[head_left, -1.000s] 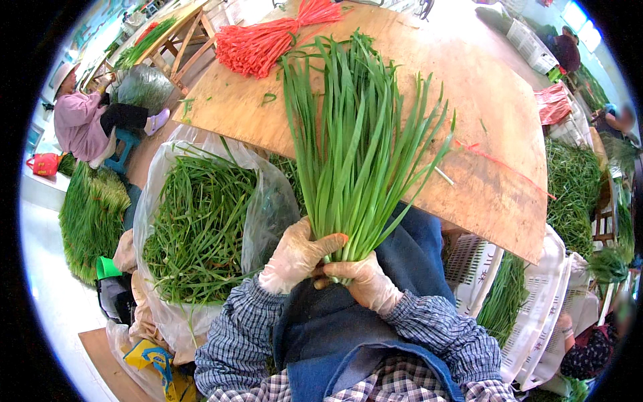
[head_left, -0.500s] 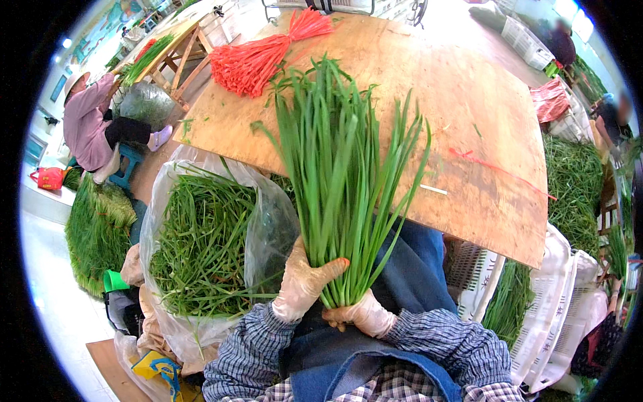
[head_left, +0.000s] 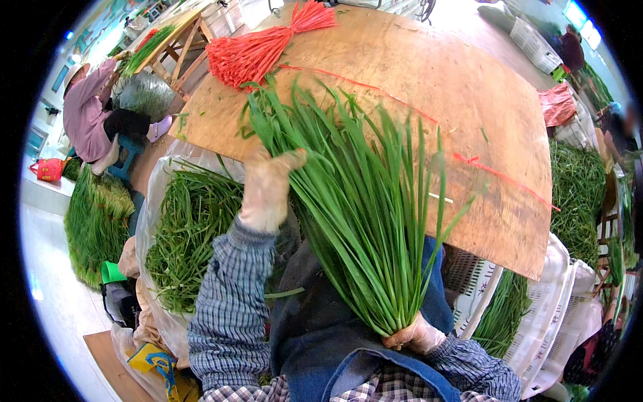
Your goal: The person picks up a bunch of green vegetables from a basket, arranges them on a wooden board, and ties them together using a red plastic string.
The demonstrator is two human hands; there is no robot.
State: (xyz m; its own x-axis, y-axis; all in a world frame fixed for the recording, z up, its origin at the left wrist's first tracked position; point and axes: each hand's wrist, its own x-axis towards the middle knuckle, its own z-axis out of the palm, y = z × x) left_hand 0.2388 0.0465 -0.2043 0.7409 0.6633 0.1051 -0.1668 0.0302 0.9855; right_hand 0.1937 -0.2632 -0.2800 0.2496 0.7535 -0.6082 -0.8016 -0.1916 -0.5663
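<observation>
My right hand [head_left: 416, 335], in a pale glove, is closed around the white-green base of a bunch of garlic chives [head_left: 362, 228] over my lap. The leaves fan up and to the left across the near edge of the wooden table [head_left: 489, 94]. Beside the upper left leaves is my gloved left hand [head_left: 264, 191], raised and smeared by motion. Its thumb side meets the leaves, but the fingers cannot be made out. Below that hand, one loose leaf [head_left: 284, 293] lies against my dark apron.
Red ties [head_left: 248, 57] lie bundled at the table's far left, with loose red strips [head_left: 509, 179] nearer. A plastic bag [head_left: 151, 221] of loose leaves stands left. White crates [head_left: 549, 315] stand at the right. A seated person [head_left: 90, 110] works at the far left.
My left hand has left the lower stems and moved up and left to the leaf tips. My right hand has shifted right and lower with the base. The bunch now leans left, fanned wider.
</observation>
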